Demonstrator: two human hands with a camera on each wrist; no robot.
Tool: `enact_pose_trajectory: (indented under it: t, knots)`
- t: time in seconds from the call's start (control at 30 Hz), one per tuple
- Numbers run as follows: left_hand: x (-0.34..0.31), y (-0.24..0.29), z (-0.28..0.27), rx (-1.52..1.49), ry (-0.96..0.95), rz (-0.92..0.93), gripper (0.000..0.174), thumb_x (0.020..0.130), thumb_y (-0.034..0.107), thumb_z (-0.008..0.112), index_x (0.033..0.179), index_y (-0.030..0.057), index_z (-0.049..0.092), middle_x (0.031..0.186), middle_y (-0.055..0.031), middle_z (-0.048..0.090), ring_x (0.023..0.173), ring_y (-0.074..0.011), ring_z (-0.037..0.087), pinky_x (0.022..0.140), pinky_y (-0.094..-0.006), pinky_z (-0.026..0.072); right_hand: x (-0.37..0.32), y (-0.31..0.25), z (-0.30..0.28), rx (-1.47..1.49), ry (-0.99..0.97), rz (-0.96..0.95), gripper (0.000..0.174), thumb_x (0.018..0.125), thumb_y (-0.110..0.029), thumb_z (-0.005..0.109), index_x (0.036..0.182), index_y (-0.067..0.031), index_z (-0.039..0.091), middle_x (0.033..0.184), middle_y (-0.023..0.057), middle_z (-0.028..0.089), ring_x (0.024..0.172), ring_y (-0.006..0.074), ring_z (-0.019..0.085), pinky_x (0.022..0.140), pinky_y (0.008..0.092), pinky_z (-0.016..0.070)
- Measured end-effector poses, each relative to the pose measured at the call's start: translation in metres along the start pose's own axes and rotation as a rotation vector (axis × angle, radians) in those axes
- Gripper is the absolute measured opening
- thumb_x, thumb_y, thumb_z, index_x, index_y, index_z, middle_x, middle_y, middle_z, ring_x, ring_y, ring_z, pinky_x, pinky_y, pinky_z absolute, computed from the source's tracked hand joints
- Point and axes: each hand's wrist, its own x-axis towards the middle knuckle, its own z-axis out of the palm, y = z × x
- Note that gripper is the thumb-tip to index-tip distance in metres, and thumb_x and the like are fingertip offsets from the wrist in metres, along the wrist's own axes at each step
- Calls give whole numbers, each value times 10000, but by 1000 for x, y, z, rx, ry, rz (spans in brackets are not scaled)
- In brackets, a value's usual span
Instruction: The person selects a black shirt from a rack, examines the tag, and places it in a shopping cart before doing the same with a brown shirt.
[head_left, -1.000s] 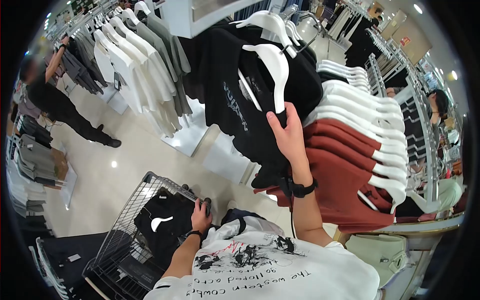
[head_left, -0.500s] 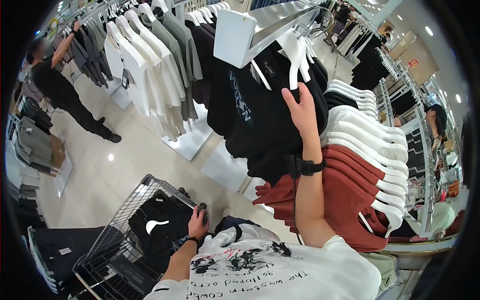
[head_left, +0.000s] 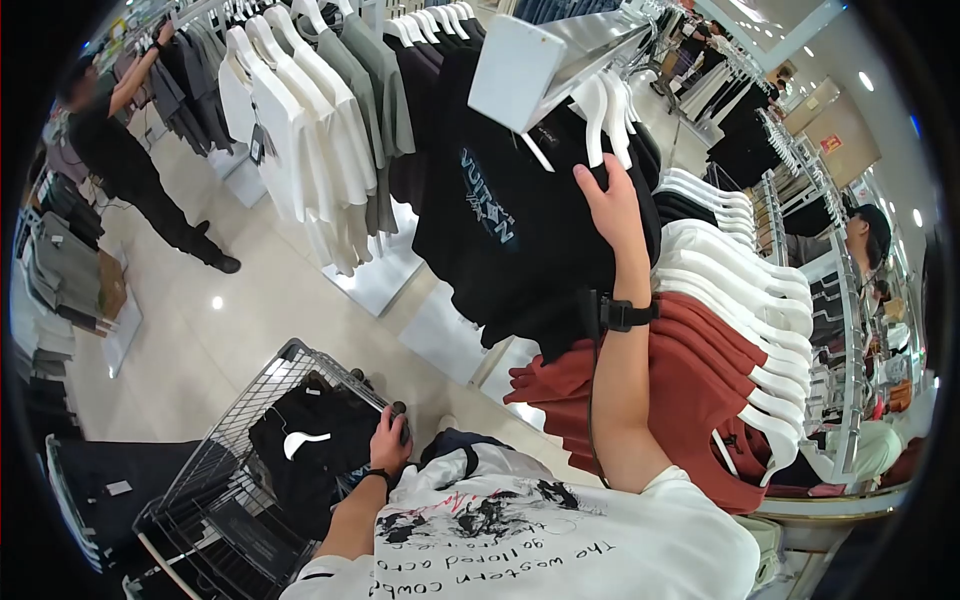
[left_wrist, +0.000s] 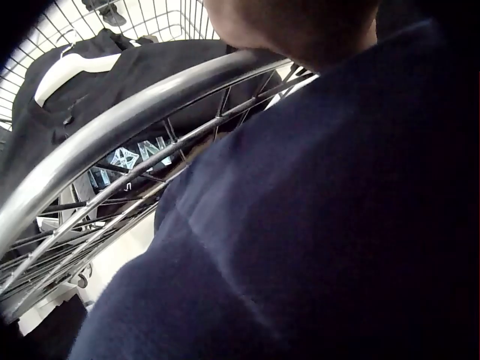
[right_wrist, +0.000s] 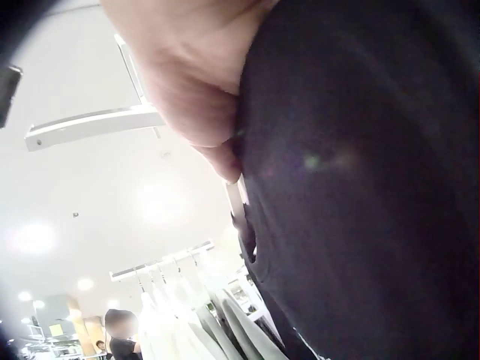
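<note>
A black T-shirt with blue lettering on its chest hangs on a white hanger at the rail. My right hand grips the shirt at its shoulder, over the hanger's arm. In the right wrist view that hand is close against the dark cloth, and most of the fingers are hidden. Low in the head view, my left hand holds the handle of a wire shopping cart. Inside the cart lies a black garment with a white hanger.
A white bracket end juts over the black shirt. Rust-red shirts hang close by my right forearm. White and grey shirts fill a rack beyond. Another person in dark clothes reaches to a rack at far left.
My right hand has brought the black T-shirt back against the other hangers, and the garment now hangs more spread out. The left hand stays on the cart handle. The head view has shifted slightly.
</note>
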Motion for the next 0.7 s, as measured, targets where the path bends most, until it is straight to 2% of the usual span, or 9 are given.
enact_pose_trajectory:
  t: [0.03,0.13,0.23,0.27,0.33,0.4,0.53,0.6,0.7]
  knots:
    - [-1,-1,0,-3,-3,2,534,689,123,713,1197,104,551,1411,-184,410,1061,-388,579,854,-455,525,-1,1,0,-47,15,34,389,891,-299,682,1136,-11,588,835,143,625,820,272,605,787,347,466]
    - [0,-1,-1,-16,-10,7,537,691,124,714,1202,103,550,1412,-185,409,1079,-390,573,867,-454,522,-15,-9,-2,-151,85,25,447,869,-303,694,1207,-38,571,957,163,628,934,308,618,851,371,473]
    - [1,-1,-3,-34,-25,-8,546,698,129,719,1216,102,547,1414,-186,407,1109,-390,561,895,-453,513,-37,-17,0,-331,246,-86,486,832,-252,703,1256,-69,550,1120,192,591,1015,374,588,875,447,478]
    - [2,-3,-3,-25,-25,6,547,700,130,719,1218,102,546,1413,-186,408,1112,-390,559,900,-452,510,-43,-16,1,-311,338,-183,473,815,-217,713,1232,-50,564,1157,177,551,1095,366,542,935,425,448]
    - [3,-7,0,-14,-20,4,547,704,134,718,1222,101,544,1411,-186,409,1119,-390,555,909,-451,505,-67,-32,4,-304,491,-306,413,815,-162,711,1184,-28,581,1128,158,564,1108,334,528,969,409,420]
    - [5,-11,1,-3,-13,-3,546,717,148,711,1233,96,539,1406,-187,412,1132,-390,546,918,-446,500,-101,-51,12,-181,459,-313,340,819,-106,700,1133,-24,598,1120,137,564,1099,305,524,977,399,406]
    - [8,-21,-8,-84,45,53,563,732,182,709,1257,87,530,1418,-189,407,1129,-381,544,902,-447,501,-184,-70,57,36,126,-267,217,829,-49,680,1038,-22,630,1053,122,582,994,265,573,869,351,461]
    - [2,-24,-14,-125,72,48,543,800,256,687,1292,112,508,1422,-179,417,1133,-386,552,899,-442,501,-241,-68,92,132,-133,-178,217,827,-51,682,1035,-15,629,1015,112,606,955,258,584,832,337,463]
    - [-25,-25,-37,-240,79,0,451,840,287,657,1232,85,562,1369,-155,483,1065,-359,595,879,-430,505,-336,-57,141,201,-712,-114,302,838,-139,686,1106,-19,617,1107,157,608,1080,325,578,950,383,448]
